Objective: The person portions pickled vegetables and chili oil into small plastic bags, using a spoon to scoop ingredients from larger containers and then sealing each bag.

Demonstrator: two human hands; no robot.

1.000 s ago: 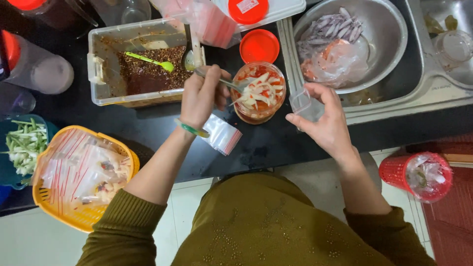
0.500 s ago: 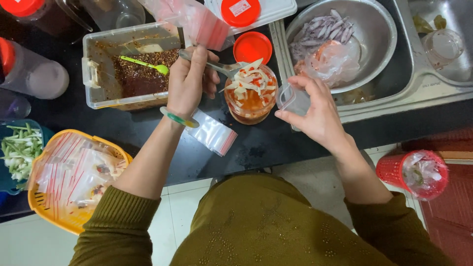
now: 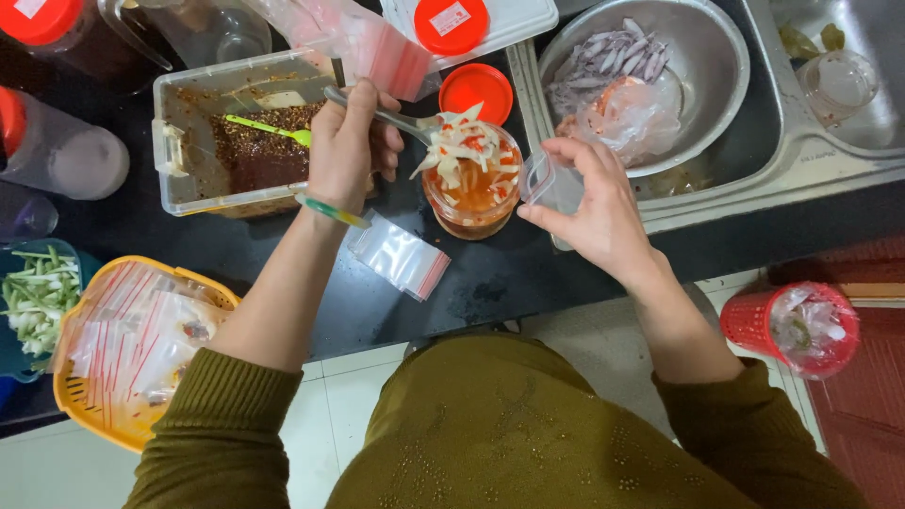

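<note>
Jar (image 3: 474, 198) of pickled strips stands on the table (image 3: 283, 254) between both hands. Left hand (image 3: 347, 146) fingers clamp a spoon (image 3: 377, 113), bowl hidden under strips. Right hand (image 3: 589, 203) fingers pinch a clear bag (image 3: 539, 177), hard to make out, near the sink edge (image 3: 716, 193).

hands: 2 (left hand (image 3: 347, 151), right hand (image 3: 592, 203)) | jar of pickled salad (image 3: 471, 184): 1 | steel bowl (image 3: 702, 57): 1 | yellow basket (image 3: 99, 415): 1 | green spoon (image 3: 269, 129): 1
</note>
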